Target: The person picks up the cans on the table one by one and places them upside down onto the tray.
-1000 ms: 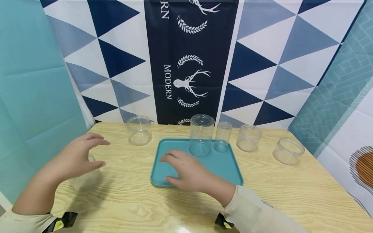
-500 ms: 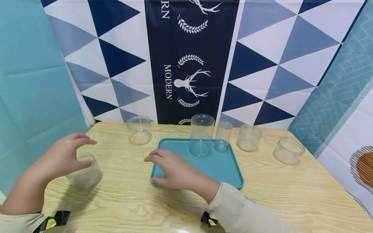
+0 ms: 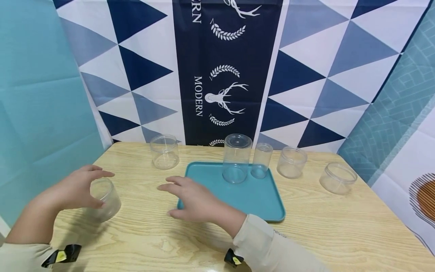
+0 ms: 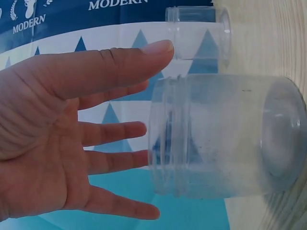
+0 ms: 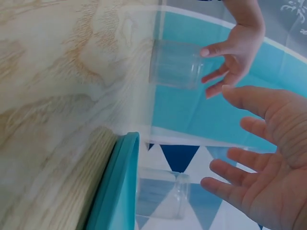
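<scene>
At the table's left side, my left hand (image 3: 76, 190) hovers at the rim of a clear plastic jar (image 3: 112, 207). Its fingers are spread. In the left wrist view, the jar (image 4: 225, 139) stands with its threaded mouth toward the fingertips, apart from the palm. My right hand (image 3: 193, 200) hangs above the left edge of a teal tray (image 3: 258, 202), fingers extended and holding nothing. On the tray's back part stand a wide tall clear jar (image 3: 236, 160) and a narrower clear jar (image 3: 261, 161), both apparently mouth down.
Another clear jar (image 3: 165, 155) stands at the back left of the wooden table (image 3: 142, 234). To the right of the tray are a short clear jar (image 3: 291, 163) and a lower, shallow one (image 3: 338, 179). A patterned cloth (image 3: 146, 64) hangs behind the table.
My left hand has shifted left, back over the left jar. The right hand has moved left from above the tray to its left edge. The jars and tray stay in place.
</scene>
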`<move>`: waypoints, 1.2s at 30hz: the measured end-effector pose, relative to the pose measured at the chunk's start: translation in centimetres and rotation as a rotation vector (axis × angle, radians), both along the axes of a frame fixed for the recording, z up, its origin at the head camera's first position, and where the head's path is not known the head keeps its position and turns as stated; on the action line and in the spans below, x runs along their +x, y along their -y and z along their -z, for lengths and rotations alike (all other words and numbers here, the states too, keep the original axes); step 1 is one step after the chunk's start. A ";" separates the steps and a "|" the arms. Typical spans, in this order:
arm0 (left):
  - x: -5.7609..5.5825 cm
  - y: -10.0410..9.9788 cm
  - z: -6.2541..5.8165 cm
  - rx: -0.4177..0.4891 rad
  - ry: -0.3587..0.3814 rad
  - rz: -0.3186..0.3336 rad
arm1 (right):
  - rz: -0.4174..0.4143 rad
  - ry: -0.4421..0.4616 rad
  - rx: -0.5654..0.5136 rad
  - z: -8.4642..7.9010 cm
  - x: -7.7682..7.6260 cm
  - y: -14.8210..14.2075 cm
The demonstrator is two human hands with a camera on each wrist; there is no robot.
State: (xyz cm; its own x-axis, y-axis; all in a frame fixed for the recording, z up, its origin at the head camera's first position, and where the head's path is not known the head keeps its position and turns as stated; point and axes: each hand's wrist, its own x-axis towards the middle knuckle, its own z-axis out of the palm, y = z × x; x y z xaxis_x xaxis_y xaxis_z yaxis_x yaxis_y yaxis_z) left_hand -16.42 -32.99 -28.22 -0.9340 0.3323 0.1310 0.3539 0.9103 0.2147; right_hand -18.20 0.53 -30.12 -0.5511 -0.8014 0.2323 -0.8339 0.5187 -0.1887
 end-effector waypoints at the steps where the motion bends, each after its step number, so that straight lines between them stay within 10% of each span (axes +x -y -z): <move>1: -0.1 0.1 0.1 0.005 0.005 0.002 | 0.003 0.006 -0.001 0.0 0.0 0.1; 36: -1.3 -1.2 -0.1 0.033 -0.043 0.064 | 0.137 0.300 -0.257 2.2 -1.3 0.7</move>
